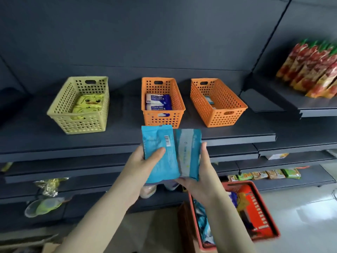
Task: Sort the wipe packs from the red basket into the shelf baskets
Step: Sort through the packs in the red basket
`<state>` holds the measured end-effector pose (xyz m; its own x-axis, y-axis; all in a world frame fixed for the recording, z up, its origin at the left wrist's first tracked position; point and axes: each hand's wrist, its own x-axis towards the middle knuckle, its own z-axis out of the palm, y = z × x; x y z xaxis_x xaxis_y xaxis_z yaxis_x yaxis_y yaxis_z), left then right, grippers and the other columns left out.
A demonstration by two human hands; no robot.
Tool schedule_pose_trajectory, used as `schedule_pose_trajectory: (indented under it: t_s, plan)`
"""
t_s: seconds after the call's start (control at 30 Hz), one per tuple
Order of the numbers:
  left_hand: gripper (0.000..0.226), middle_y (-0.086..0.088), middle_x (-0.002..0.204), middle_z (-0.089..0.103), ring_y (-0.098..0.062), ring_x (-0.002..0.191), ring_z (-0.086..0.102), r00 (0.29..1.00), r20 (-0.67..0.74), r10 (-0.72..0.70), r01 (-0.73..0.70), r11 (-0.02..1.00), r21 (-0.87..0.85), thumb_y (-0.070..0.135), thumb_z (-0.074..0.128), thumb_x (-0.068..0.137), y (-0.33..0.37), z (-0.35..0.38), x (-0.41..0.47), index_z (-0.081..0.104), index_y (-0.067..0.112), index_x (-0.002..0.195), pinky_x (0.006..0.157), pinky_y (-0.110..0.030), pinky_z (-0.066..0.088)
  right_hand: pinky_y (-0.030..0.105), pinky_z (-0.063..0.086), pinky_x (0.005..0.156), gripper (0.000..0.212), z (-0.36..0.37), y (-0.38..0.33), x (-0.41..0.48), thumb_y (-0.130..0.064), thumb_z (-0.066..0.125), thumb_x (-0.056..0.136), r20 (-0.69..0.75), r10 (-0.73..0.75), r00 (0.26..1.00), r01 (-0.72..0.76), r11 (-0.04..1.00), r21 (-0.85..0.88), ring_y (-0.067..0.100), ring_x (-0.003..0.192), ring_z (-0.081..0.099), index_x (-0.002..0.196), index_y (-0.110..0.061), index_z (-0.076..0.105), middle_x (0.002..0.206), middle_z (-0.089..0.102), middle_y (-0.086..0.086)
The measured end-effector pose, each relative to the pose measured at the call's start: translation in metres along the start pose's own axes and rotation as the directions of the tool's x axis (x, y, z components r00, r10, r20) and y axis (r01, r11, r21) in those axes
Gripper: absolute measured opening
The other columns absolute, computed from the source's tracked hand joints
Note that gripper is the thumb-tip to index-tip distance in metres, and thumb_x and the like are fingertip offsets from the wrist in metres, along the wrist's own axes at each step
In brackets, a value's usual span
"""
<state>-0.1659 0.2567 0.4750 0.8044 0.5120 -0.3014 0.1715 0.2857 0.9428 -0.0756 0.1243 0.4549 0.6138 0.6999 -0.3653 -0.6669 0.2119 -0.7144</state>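
Two light-blue wipe packs are held up side by side in front of the shelf edge. My left hand (145, 162) grips the left blue pack (160, 141), thumb across its front. My right hand (200, 172) holds the right blue pack (189, 143) from the side and below. On the shelf stand a yellow-green basket (60, 115) with a yellow duck-print pack (87, 104), a middle orange basket (164, 120) with white-and-blue packs (158, 102), and a right orange basket (229, 114) with one small pack (208, 100). The red basket (264, 218) sits on the floor at lower right, with more packs inside.
Red-and-yellow snack bags (313, 70) line the upper right shelf. Small snack packets (264, 174) lie on a lower right shelf. Wrapped items (47, 187) and a green object (43, 206) sit on lower left shelves. A brown cardboard box (184, 225) stands beside the red basket.
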Motion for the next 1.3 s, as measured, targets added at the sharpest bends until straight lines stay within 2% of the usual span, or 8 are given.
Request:
schedule_pose_trajectory:
  t_s: [0.1,0.2,0.33,0.57,0.9,1.13,1.2,1.3]
  plan:
    - [0.027,0.007,0.110,0.073,-0.016,0.103,0.068,1.000,-0.007,-0.016,0.016,1.000,0.005,0.029,0.070,0.087,0.007,-0.029,0.003,0.062,0.026,0.113,0.093,-0.046,0.054,0.056,0.046,0.102,0.060,0.018,0.007,0.009,-0.059,0.045,0.093,0.029,-0.008,1.000,0.006,0.998,0.068,0.033,0.121,0.060,0.138,-0.020,0.051,0.133,0.062,0.014]
    - [0.031,0.008,0.112,0.071,-0.016,0.105,0.067,1.000,-0.015,-0.026,0.026,1.000,0.013,0.024,0.072,0.086,0.009,-0.050,0.010,0.060,0.028,0.114,0.095,-0.046,0.052,0.049,0.058,0.082,0.040,0.031,0.008,0.023,-0.032,0.054,0.097,-0.096,-0.081,0.992,0.070,0.991,-0.114,0.029,0.106,0.069,0.130,-0.010,0.055,0.120,0.069,0.014]
    - [0.036,0.004,0.112,0.071,-0.016,0.104,0.067,0.997,-0.077,-0.017,0.013,0.998,-0.056,0.020,0.075,0.084,0.012,-0.067,0.023,0.058,0.024,0.115,0.094,-0.046,0.053,0.028,0.054,0.058,0.029,0.040,0.004,0.044,-0.033,0.060,0.095,-0.271,-0.223,0.936,0.117,0.926,-0.358,0.019,0.087,0.070,0.118,-0.015,0.059,0.103,0.071,0.006]
    - [0.043,0.004,0.109,0.069,-0.015,0.101,0.066,0.983,-0.181,-0.037,0.018,0.994,-0.106,0.025,0.080,0.078,0.028,-0.072,0.078,0.059,0.023,0.115,0.085,-0.040,0.054,0.023,0.056,0.066,0.025,0.037,-0.033,0.092,-0.001,0.064,0.089,-0.150,-0.304,0.941,0.225,0.891,-0.394,0.012,0.084,0.071,0.113,-0.008,0.062,0.096,0.075,0.003]
    - [0.080,0.000,0.105,0.074,-0.017,0.093,0.073,0.993,-0.089,-0.073,0.058,0.985,-0.160,0.048,0.092,0.049,0.085,-0.003,0.217,0.059,0.024,0.117,0.079,-0.041,0.059,0.034,0.057,0.078,0.011,-0.002,-0.134,0.201,-0.020,0.061,0.094,-0.316,-0.472,0.823,0.386,0.873,-0.299,0.018,0.094,0.070,0.097,-0.015,0.071,0.095,0.075,-0.001]
    - [0.032,0.004,0.079,0.072,-0.010,0.068,0.068,0.982,-0.011,-0.189,0.179,0.946,-0.270,0.031,0.076,0.078,0.094,0.065,0.296,0.068,0.022,0.108,0.055,-0.026,0.052,0.034,0.056,0.068,0.017,-0.079,-0.231,0.251,-0.023,0.059,0.097,-0.339,-0.512,0.789,0.327,0.818,-0.473,0.020,0.079,0.068,0.090,-0.012,0.071,0.088,0.073,0.010]
    - [0.019,0.004,0.067,0.067,-0.009,0.052,0.062,0.969,0.008,-0.248,0.240,0.928,-0.286,0.028,0.071,0.083,0.095,0.079,0.319,0.068,0.019,0.099,0.045,-0.021,0.046,0.026,0.053,0.058,0.018,-0.107,-0.258,0.262,-0.023,0.061,0.096,-0.325,-0.571,0.754,0.261,0.714,-0.650,0.015,0.070,0.066,0.088,-0.010,0.071,0.077,0.071,0.004]
    - [0.012,-0.011,0.090,0.067,-0.011,0.048,0.059,0.963,-0.028,-0.267,0.253,0.937,-0.243,0.024,0.064,0.089,0.094,0.096,0.353,0.062,0.013,0.084,0.038,-0.017,0.043,0.015,0.040,0.045,0.021,-0.139,-0.287,0.282,-0.018,0.061,0.095,-0.276,-0.628,0.728,0.098,0.494,-0.864,0.013,0.058,0.056,0.085,0.000,0.067,0.067,0.063,-0.001]
